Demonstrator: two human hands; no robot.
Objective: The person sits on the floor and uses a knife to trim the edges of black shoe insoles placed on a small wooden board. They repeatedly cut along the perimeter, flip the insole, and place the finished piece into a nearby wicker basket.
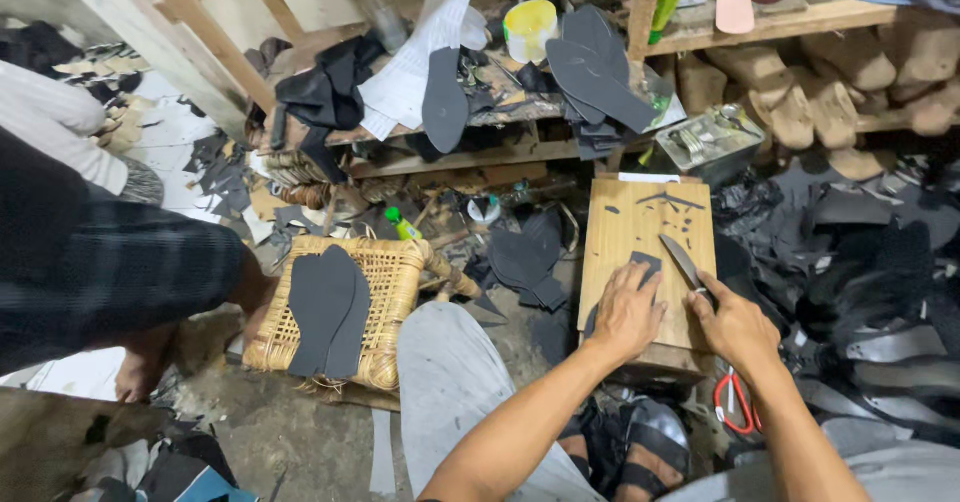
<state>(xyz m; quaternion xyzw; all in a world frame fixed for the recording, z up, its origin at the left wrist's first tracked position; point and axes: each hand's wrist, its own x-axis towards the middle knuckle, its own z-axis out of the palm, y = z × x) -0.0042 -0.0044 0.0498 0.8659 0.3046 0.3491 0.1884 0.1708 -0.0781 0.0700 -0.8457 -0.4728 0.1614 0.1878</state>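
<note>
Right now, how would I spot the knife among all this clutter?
Find the pale wooden cutting board standing in front of the seated person's knees. On its right side, the right hand grips the knife, its blade pointing up and left across the board. It is the one shiny grey metal thing there; the scraps around it are flat, dull and black.

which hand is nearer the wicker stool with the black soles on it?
Left. The left hand presses a dark piece on the wooden board, just right of the wicker stool. The right hand, holding the knife, is farther right.
</note>
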